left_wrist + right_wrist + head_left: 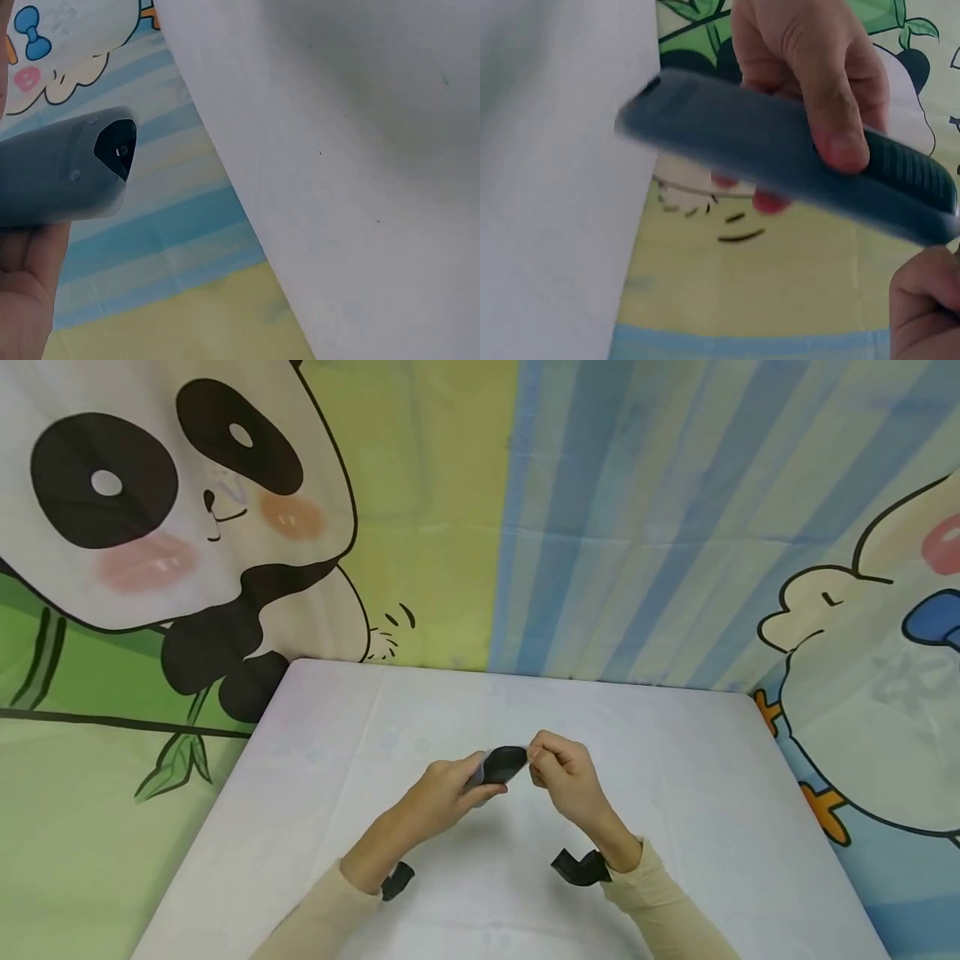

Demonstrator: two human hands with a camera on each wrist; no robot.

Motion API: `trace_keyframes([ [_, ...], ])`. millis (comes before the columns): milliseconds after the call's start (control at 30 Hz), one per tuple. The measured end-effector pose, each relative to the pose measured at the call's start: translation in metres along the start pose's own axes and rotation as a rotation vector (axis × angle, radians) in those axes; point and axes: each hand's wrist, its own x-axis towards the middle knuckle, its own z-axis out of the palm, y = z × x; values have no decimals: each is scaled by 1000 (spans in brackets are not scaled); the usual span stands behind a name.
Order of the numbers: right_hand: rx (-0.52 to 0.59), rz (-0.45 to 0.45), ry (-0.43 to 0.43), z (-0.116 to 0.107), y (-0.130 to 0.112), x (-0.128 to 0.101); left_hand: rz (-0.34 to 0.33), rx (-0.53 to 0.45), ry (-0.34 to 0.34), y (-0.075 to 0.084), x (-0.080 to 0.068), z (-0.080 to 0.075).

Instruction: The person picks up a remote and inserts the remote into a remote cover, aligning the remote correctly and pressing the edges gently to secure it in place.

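The left hand (450, 789) curls round a slim dark-grey case (501, 764) above the white tabletop (675, 793), near its centre; the right hand (562, 772), at 3 o'clock, pinches its end; it looks light, rigid, smooth and possibly slippery, best gripped along its long sides.

Quick count of what's on show: two hands, the left hand (442, 789) and the right hand (566, 775), both on just one dark grey gadget (501, 764), some kind of handheld device. One white table (675, 793) under it all. Each wrist has a black strap, so two: one wrist strap (396, 881) on the left and another wrist strap (581, 867) on the right. Backdrop has one cartoon panda (150, 502) and one cartoon chick (840, 627). Two beige sleeves (675, 918) too.
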Motion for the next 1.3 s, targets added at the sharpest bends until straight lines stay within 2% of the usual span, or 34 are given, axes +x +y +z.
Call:
trace_keyframes([
  [133, -444, -251, -26, 0, -4, 3, 5, 9, 18, 8, 2, -5],
  [200, -632, -347, -30, -1, -6, 7, 10, 12, 30, 12, 6, -7],
  [267, -761, -402, -25, -2, -7, 10, 9, 17, 49, 15, 10, -8],
  [333, -811, -410, -33, -4, -7, 11, -1, -12, 61, 18, 13, -9],
  [367, -800, -399, -37, -4, -6, 10, -7, -34, 66, 19, 13, -9],
  [433, -711, -347, -35, -5, -3, 8, -26, -104, 75, 21, 14, -7],
  [533, -485, -208, -7, -7, 5, 5, -56, -212, 79, 21, 15, -3],
  [600, -334, -124, 1, -7, 10, 3, -81, -243, 72, 20, 16, 0],
  [667, -241, -64, -7, -7, 13, 3, -106, -249, 62, 18, 17, 3],
  [733, -200, -34, -28, -6, 12, 4, -127, -224, 65, 17, 17, 4],
  [800, -189, -18, -29, -4, 4, 5, -123, -141, 106, 17, 18, 3],
  [867, -173, 5, -16, -5, -3, 7, -66, -17, 189, 16, 19, 0],
  [967, -137, 23, -5, -7, -11, 8, 65, 164, 322, 17, 21, -6],
  [1033, -106, 42, -7, -9, -6, 6, 135, 213, 364, 17, 22, -9],
  [1067, -88, 47, -13, -10, -2, 4, 155, 210, 364, 18, 22, -9],
  [1133, -56, 62, -29, -10, 7, 1, 151, 181, 342, 17, 21, -10],
  [1300, 10, 82, -49, -12, 27, -5, 18, -16, 251, 15, 21, -9],
])
